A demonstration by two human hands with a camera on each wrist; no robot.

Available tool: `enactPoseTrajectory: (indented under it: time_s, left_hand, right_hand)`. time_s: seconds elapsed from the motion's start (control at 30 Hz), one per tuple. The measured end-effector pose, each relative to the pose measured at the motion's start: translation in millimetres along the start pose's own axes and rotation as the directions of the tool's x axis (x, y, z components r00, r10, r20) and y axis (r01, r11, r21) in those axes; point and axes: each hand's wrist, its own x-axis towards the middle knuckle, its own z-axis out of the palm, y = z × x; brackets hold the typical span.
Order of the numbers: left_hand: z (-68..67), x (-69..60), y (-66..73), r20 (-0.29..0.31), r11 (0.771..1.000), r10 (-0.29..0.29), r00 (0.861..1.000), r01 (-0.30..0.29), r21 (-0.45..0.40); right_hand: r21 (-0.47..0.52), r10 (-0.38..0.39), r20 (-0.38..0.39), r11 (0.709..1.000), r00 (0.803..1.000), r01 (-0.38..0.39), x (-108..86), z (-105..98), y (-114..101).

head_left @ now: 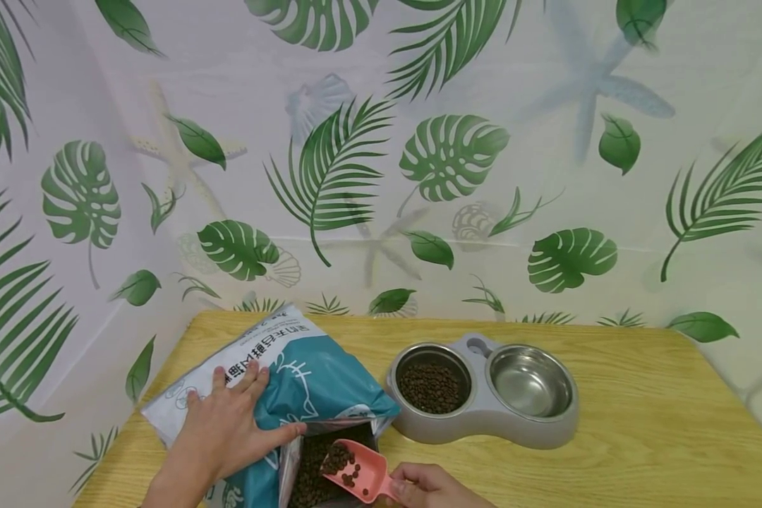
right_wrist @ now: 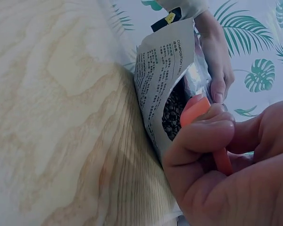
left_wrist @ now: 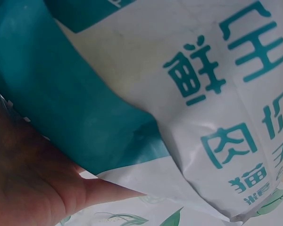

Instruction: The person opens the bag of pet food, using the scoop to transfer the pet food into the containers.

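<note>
A blue-and-white pet food bag (head_left: 330,374) lies on its side, its mouth open and brown kibble (head_left: 311,466) showing inside. Spread across the top of the bag is my left hand (head_left: 228,423), the thumb reaching to the edge of the mouth. In the left wrist view, the bag's printed face (left_wrist: 132,61) fills most of the picture and hides the fingers. My right hand (head_left: 434,487) grips the handle of a pink scoop (head_left: 368,466) at the bag's mouth. Some kibble sits in the scoop. The right wrist view shows the fingers (right_wrist: 203,136) curled round the handle.
Beyond the bag's mouth stands a grey double bowl (head_left: 482,423). Its left steel bowl holds kibble (head_left: 428,388); the right steel bowl (head_left: 533,384) shows a bare bottom. Everything rests on a wood-grain table (head_left: 641,423), with a leaf-patterned cloth (head_left: 470,85) behind.
</note>
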Motion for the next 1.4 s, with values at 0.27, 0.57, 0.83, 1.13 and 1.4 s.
enactPoseTrajectory:
  time_s: [0.27,0.57,0.83,1.13,1.4]
  left_hand:
    - [-0.7,0.4,0.4,0.022,1.000,-0.008,1.000,0.008,-0.011]
    - [0.2,0.2,1.0,0.010,1.000,-0.009,1.000,0.009,-0.018]
    - [-0.2,0.8,0.8,0.011,1.000,-0.011,1.000,0.011,-0.007]
    - [0.4,0.6,-0.4,0.005,1.000,-0.007,1.000,0.007,-0.004]
    - [-0.5,0.8,-0.2,0.007,1.000,-0.004,1.000,0.004,-0.006]
  right_hand:
    - [0.105,-0.071,0.092,0.993,0.993,0.062,-12.5,-3.0,-13.6]
    - [0.141,-0.095,-0.007,0.985,0.995,0.095,-30.0,-14.9,-42.1]
    - [-0.103,-0.019,-0.378,0.994,0.926,-0.022,-43.8,-47.9,-58.4]
    - [-0.403,-0.122,-0.627,0.896,0.769,-0.186,-45.6,-64.8,-56.0]
    - [-0.625,-0.284,-0.668,0.715,0.688,-0.312,-40.0,-69.0,-52.0]
